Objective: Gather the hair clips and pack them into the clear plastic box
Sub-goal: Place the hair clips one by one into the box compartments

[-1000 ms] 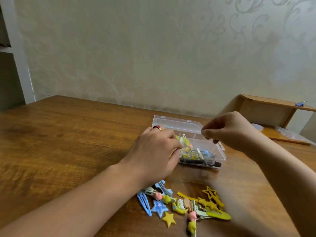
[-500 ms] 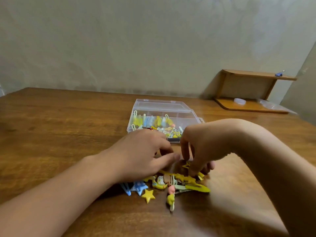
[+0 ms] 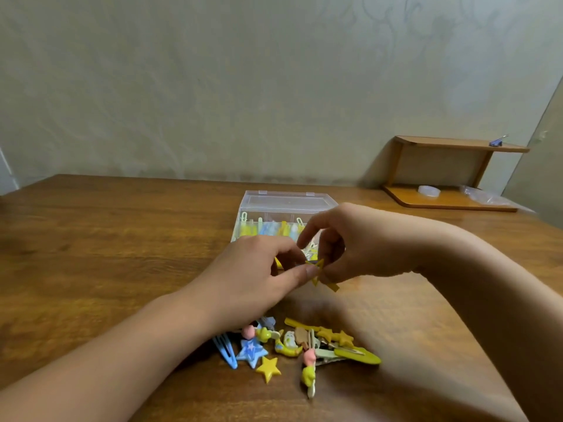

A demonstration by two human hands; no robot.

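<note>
Both hands, left (image 3: 262,269) and right (image 3: 350,248), pinch a yellow star clip (image 3: 318,271) together; next it likely goes into the clear box (image 3: 286,202).

Both hands' fingers (image 3: 307,271) pinched together

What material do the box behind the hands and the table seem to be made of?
Box: looks like clear rigid plastic, glossy; the clips inside show through its walls. Table: seems wood or wood veneer, brown with visible grain and a soft sheen.
</note>
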